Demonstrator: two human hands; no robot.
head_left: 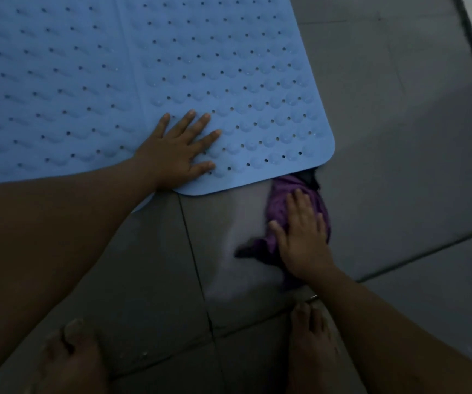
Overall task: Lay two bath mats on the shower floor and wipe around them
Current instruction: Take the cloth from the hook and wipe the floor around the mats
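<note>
Two bare feet [311, 345] stand on the grey tiled floor [399, 137]. Right hand [303, 234], fingers together and flat, presses a purple cloth [283, 194] just short of the mat edge. Beyond, left hand [178, 149], fingers spread wide, lies flat on the right blue mat [229, 66]; the left blue mat [44, 81] lies alongside, touching it.

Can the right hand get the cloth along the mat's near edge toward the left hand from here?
Probably yes: the right hand presses the purple cloth by the mat corner, with bare tile up to the left hand.
</note>
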